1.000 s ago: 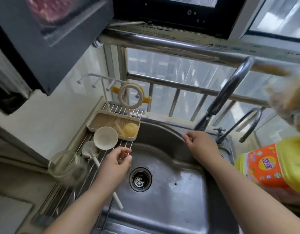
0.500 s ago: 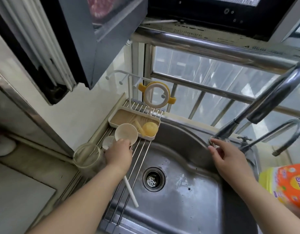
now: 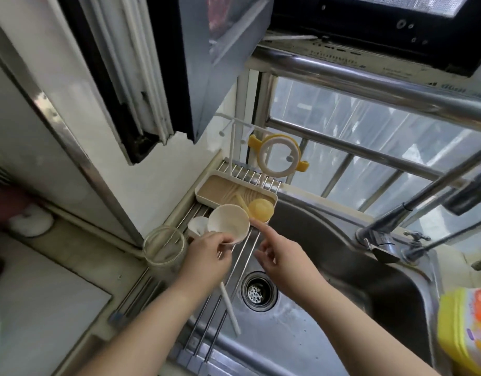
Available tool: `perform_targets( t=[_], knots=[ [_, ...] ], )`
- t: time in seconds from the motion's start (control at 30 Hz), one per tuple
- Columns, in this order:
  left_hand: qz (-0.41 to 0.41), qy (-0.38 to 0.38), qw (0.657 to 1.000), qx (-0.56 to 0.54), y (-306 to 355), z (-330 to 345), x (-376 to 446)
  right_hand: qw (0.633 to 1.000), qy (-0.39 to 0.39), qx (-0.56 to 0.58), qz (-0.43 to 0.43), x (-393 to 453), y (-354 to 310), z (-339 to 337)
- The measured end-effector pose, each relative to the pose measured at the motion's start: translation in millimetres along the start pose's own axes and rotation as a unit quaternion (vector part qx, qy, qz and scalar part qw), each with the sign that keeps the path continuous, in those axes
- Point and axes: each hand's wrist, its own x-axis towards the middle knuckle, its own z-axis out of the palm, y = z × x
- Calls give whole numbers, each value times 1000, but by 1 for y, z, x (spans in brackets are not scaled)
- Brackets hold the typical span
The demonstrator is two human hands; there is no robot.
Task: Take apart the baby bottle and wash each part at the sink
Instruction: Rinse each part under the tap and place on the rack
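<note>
Bottle cap [image 3: 228, 223] over steel sink [image 3: 342, 308]

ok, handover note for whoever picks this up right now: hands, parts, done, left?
Left hand grips the cream cap over the drain rack.
Right hand holds nothing, index finger out toward the yellow teat in the tray.
Glass bottle stands on the rack's left end; collar ring hangs on the hook.
Done: bottle is apart.
Left: washing status unclear; faucet not running.
</note>
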Motion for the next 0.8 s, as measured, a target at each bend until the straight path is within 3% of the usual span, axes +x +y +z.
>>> perform_targets(
  t=[0.17,0.33,0.4,0.47,0.53,0.63,0.7,0.8],
  knots=[
    [52,-18,997,-53,-4,-21,-30,996,-3,-32,-86,8,-11,17],
    [53,-45,996,-56,-21,-32,-58,993,-60,23,-102,-15,-11,25],
    [28,-42,995,-82,-25,-32,-68,989,-95,97,-61,-23,-16,26],
    [1,-27,994,-108,-30,-33,-76,986,-47,157,9,-22,-19,31],
    [-3,-20,994,-104,-37,-35,-87,994,5,90,64,-13,-20,42],
    [-28,-32,991,-128,-47,-39,-100,991,-56,-50,109,7,-24,65],
    [-62,-42,984,-161,-50,-43,-105,984,-99,-75,125,16,-28,80],
    [-89,-47,979,-176,-50,-48,-107,983,-94,-63,145,21,-31,87]
  ],
)
